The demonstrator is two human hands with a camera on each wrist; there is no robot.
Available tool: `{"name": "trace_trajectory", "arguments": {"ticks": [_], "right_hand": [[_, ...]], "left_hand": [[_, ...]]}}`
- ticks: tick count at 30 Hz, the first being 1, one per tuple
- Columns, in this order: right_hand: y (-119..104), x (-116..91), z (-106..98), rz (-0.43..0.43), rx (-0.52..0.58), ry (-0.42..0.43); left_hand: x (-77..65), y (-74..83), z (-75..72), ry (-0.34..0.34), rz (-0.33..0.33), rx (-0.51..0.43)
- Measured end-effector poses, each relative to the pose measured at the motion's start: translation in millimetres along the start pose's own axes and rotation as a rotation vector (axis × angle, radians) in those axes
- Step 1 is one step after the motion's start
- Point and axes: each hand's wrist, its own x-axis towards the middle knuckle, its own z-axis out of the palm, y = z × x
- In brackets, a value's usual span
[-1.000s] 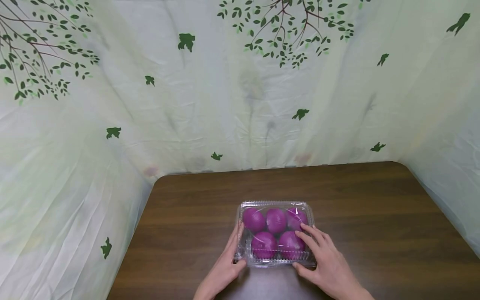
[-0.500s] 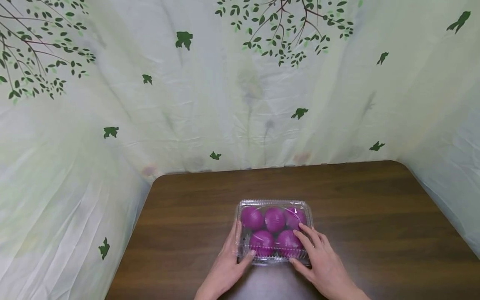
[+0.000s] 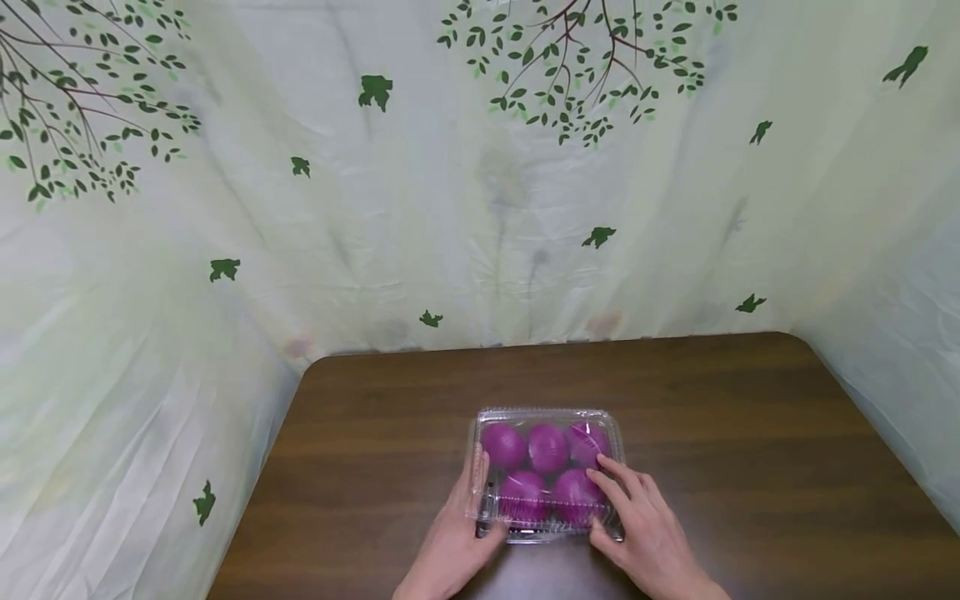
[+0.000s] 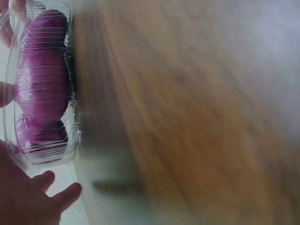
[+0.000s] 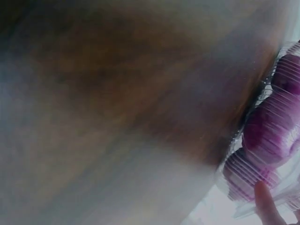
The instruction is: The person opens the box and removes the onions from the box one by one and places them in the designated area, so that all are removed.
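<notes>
A clear plastic clamshell box (image 3: 550, 530) is sitting on the wood-grain worktop (image 3: 390, 450), with red onions (image 3: 547, 448) showing through its ribbed walls. The left hand (image 3: 459, 537) is lying along its left side, fingers mostly straight, thumb at the front edge; the right hand (image 3: 647, 521) is resting loosely spread fingers on the lid's right part. Neither is visibly gripping. The thin shell is probably being slick and flexible, the onions adding firm, shifting weight; low support under both ends is looking safer than pinching the lid.
</notes>
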Motion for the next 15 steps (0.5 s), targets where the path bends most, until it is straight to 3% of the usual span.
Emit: {"name": "trace_trajectory", "arguments": {"ticks": [15], "right_hand": [[1.8, -0.3, 4.5, -0.023, -0.007, 0.016]], "left_hand": [[-3.9, -3.6, 6.6, 0.003, 0.013, 0.022]]}}
